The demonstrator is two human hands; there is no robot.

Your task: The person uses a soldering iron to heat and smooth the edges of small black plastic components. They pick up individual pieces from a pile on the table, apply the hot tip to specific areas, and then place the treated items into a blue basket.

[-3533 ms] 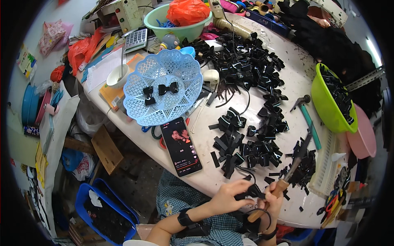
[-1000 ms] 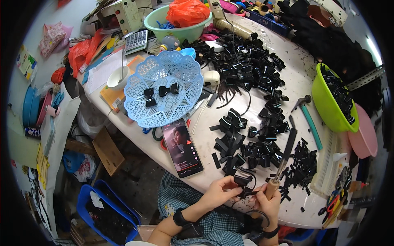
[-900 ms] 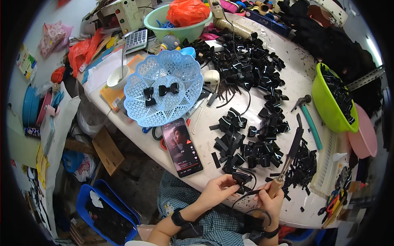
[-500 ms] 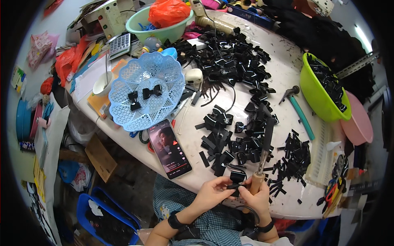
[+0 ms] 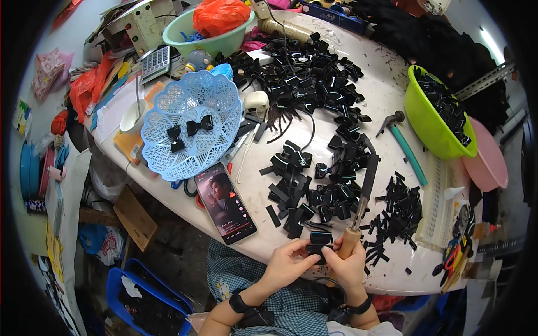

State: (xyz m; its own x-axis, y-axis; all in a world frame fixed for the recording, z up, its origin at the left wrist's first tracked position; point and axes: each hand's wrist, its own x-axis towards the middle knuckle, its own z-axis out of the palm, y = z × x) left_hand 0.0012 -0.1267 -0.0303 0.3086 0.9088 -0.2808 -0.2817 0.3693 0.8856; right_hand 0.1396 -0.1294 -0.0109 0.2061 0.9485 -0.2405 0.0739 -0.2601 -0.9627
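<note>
At the table's near edge, a black ribbon bow (image 5: 321, 238) is pinched between the fingertips of both hands. My left hand (image 5: 290, 263) grips its left side, fingers closed. My right hand (image 5: 348, 269) has its thumb and finger on the right side. A soldering iron (image 5: 351, 239) also rests in my right hand by its wooden handle; its metal shaft and black upper part point away over the table. Whether a small strip lies under my thumbs is hidden. Loose black bows (image 5: 336, 201) and short black strips (image 5: 288, 196) lie just beyond my hands.
A blue lace-patterned basket (image 5: 154, 143) holds a few bows, with a phone (image 5: 226, 206) nearer me. To the right lie small black strips (image 5: 397, 210), a green-handled hammer (image 5: 409, 154) and a lime basin (image 5: 417, 117) of black pieces. More bows (image 5: 314, 78) are heaped at the back.
The bow has turned in my fingers, so more of its flat face shows. My left hand has shifted slightly, and the iron's handle has moved a little nearer the bow. The view has shifted slightly.
</note>
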